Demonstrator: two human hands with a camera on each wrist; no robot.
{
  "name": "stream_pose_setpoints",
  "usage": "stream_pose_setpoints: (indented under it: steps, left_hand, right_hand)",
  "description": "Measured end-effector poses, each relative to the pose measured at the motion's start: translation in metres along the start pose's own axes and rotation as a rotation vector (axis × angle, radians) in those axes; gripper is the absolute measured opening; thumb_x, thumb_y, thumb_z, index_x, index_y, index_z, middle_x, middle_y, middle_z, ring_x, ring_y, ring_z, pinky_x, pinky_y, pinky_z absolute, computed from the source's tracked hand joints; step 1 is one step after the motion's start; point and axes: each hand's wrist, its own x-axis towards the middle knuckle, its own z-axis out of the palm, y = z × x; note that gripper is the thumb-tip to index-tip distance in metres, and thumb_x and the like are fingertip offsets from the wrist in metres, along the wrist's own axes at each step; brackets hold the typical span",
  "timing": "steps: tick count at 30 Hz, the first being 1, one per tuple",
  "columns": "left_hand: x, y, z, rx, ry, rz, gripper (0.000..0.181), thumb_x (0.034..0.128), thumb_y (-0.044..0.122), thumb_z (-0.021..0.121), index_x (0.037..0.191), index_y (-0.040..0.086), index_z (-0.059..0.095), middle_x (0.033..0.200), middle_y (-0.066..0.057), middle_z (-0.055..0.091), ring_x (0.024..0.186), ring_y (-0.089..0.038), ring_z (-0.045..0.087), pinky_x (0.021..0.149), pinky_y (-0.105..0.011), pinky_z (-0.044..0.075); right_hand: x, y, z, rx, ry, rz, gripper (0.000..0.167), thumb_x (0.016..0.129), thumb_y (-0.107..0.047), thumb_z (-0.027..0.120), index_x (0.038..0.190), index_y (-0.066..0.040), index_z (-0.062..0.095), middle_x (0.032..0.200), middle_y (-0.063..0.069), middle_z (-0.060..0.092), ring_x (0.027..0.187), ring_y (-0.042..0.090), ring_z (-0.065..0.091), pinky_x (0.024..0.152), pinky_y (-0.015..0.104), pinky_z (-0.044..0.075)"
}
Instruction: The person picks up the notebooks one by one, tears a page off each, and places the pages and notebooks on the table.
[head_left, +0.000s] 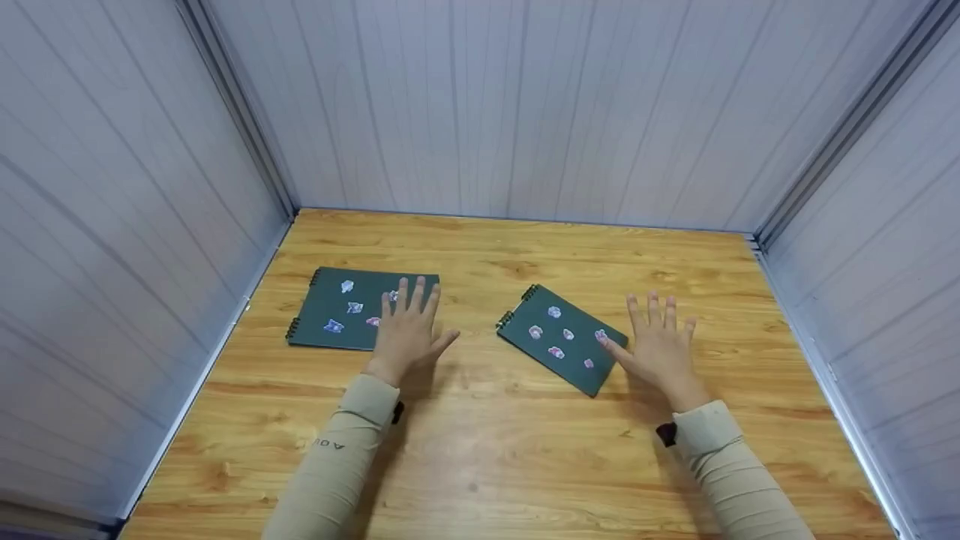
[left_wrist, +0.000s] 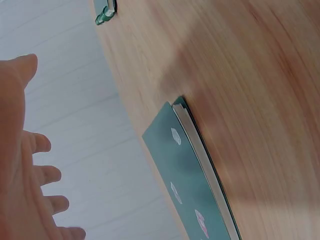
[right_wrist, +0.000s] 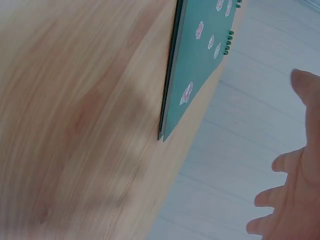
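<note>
Two dark green spiral-bound notebooks with small stickers on their covers lie flat on the wooden table. Over the right end of the left notebook [head_left: 319, 311] hovers my left hand [head_left: 407, 334], fingers spread and straight, hiding part of the cover. The left wrist view shows a gap between that hand [left_wrist: 20, 165] and the notebook [left_wrist: 187, 175]. The right notebook [head_left: 555, 334] lies at a slant, its rings toward the upper left. My right hand [head_left: 664, 352] is held above the table beside its right corner, fingers spread, thumb overlapping the cover in the head view. Neither hand holds anything.
Pale panelled walls [head_left: 480, 105] stand at the back and both sides of the wooden table [head_left: 480, 465]. Metal edging [head_left: 825, 375] runs along the right side. Bare tabletop separates the two notebooks.
</note>
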Motion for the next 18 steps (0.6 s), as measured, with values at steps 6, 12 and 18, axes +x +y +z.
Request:
stream_pose_setpoints:
  steps: [6, 12, 18]
  left_hand:
    - [0.009, 0.015, -0.001, -0.007, -0.013, 0.061, 0.082, 0.1092, 0.059, 0.056, 0.168, 0.004, 0.038, 0.175, -0.026, 0.032, 0.163, -0.051, 0.027, 0.132, -0.066, 0.027]
    - [0.021, 0.032, 0.006, -0.052, -0.004, 0.184, 0.067, 0.1116, 0.042, 0.061, 0.161, -0.001, 0.047, 0.165, -0.027, 0.048, 0.157, -0.047, 0.042, 0.13, -0.061, 0.036]
    - [0.037, 0.045, 0.022, -0.037, 0.014, 0.303, 0.042, 0.1099, 0.026, 0.065, 0.142, -0.001, 0.063, 0.141, -0.021, 0.068, 0.134, -0.039, 0.065, 0.118, -0.052, 0.051]
  right_hand:
    - [0.006, -0.005, 0.002, 0.063, -0.072, 0.0, 0.103, 0.101, -0.065, 0.064, 0.174, -0.007, 0.02, 0.178, 0.034, 0.012, 0.163, 0.062, 0.003, 0.123, 0.087, 0.004]
    - [0.013, -0.012, 0.009, 0.128, -0.123, -0.02, 0.099, 0.102, -0.059, 0.068, 0.172, -0.004, 0.025, 0.177, 0.035, 0.016, 0.162, 0.062, 0.012, 0.128, 0.08, 0.011]
    - [0.018, -0.02, 0.023, 0.19, -0.201, -0.027, 0.091, 0.105, -0.055, 0.066, 0.169, 0.0, 0.032, 0.174, 0.037, 0.022, 0.161, 0.059, 0.021, 0.13, 0.073, 0.022]
